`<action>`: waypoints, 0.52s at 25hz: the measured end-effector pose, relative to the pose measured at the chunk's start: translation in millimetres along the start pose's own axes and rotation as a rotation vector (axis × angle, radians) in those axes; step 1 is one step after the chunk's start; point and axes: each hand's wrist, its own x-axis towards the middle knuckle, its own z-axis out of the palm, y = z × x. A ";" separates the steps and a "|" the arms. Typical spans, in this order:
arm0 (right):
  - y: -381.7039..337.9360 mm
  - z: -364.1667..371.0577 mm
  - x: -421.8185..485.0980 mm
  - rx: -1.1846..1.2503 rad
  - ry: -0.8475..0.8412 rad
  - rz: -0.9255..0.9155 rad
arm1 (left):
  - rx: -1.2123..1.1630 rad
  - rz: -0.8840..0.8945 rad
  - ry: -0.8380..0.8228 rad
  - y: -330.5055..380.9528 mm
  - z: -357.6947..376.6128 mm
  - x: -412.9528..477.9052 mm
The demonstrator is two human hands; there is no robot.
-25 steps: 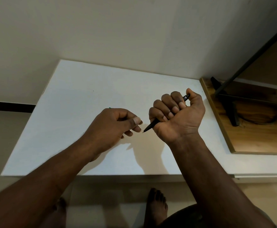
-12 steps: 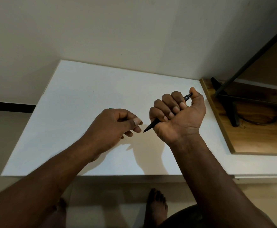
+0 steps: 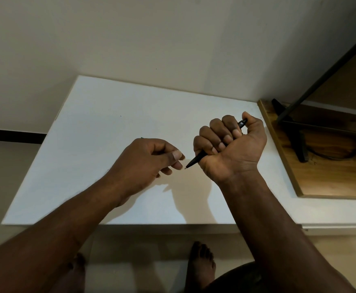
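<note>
our right hand (image 3: 232, 149) is clenched round a slim black plastic pen (image 3: 195, 161), held above the flat white rectangular tabletop (image 3: 109, 123), its tip aimed at our left hand (image 3: 149, 159), whose fingers curl thumb to forefinger; we cannot tell whether it holds anything.

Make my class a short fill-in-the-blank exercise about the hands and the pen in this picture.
1. The right hand grips a ____ pen.
2. The left hand is nearest the pen's ____.
3. The table under both hands has a ____ top.
4. The board right of the table looks made of ____.
Missing words: black, tip, white, wood.
</note>
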 end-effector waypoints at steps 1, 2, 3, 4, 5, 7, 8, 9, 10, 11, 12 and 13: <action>-0.4 0.4 -0.1 0.000 0.001 -0.005 | -0.005 0.002 -0.008 0.2 -0.3 -0.4; -0.8 0.8 -0.2 0.004 0.004 -0.006 | -0.011 0.005 -0.021 0.4 -0.6 -0.9; -1.0 0.8 -0.3 0.010 0.009 -0.005 | -0.016 0.009 -0.035 0.8 -0.9 -1.4; -1.2 0.7 -0.5 0.014 0.012 -0.003 | -0.017 0.016 -0.050 1.3 -0.9 -1.8; -1.3 0.7 -0.6 0.013 0.013 -0.003 | -0.017 0.023 -0.063 1.8 -0.7 -2.2; -1.7 1.4 -0.5 0.002 0.011 -0.015 | -0.013 0.033 -0.081 2.6 0.0 -2.7; -2.0 1.8 -0.6 -0.002 0.010 -0.021 | -0.011 0.035 -0.084 2.6 0.2 -2.8; -2.2 2.0 -0.5 -0.001 0.010 -0.024 | -0.011 0.035 -0.083 2.3 0.2 -2.9; -2.4 2.1 -0.6 0.005 0.009 -0.022 | -0.013 0.034 -0.080 2.1 -0.1 -2.9; -2.4 1.6 -0.5 0.012 0.008 -0.017 | -0.014 0.034 -0.079 2.0 -0.3 -2.9; -2.3 1.4 -0.4 0.017 0.007 -0.013 | -0.015 0.034 -0.079 2.0 -0.6 -2.9; -2.5 1.1 -0.4 0.017 0.007 -0.011 | -0.015 0.035 -0.081 2.1 -0.7 -2.9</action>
